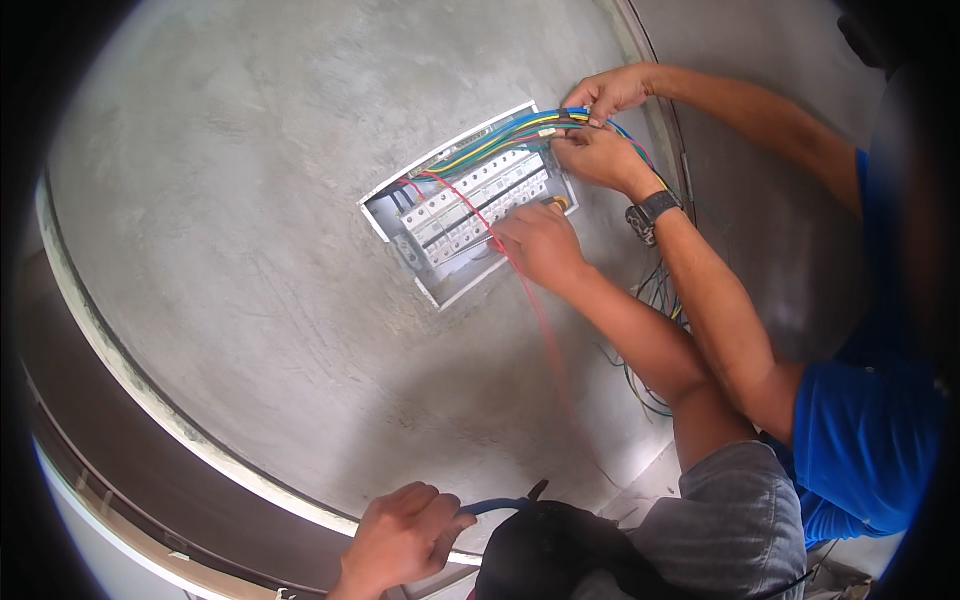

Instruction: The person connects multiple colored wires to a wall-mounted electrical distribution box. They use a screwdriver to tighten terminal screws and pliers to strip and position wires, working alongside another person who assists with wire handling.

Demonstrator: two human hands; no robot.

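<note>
My right hand (545, 247), reaching up from a grey sleeve, is at the lower row of breakers (460, 240) in a white wall panel (375, 213). Its fingers are bent and closed; what they pinch is hidden. A thin red wire (458, 193) leaves the panel's upper part, passes by the fingertips and hangs down. Low in the view, my left hand (402, 532) is closed round a tool with a blue curved handle (490, 506). A dark rounded shape hides the tool's far end.
A co-worker in a blue shirt (870, 440) reaches in from the right. Their hands (610, 155) hold a bundle of coloured wires (520, 130) at the panel's upper right corner. Loose wires (640, 385) hang below. The panel sits in a grey plastered wall (250, 200).
</note>
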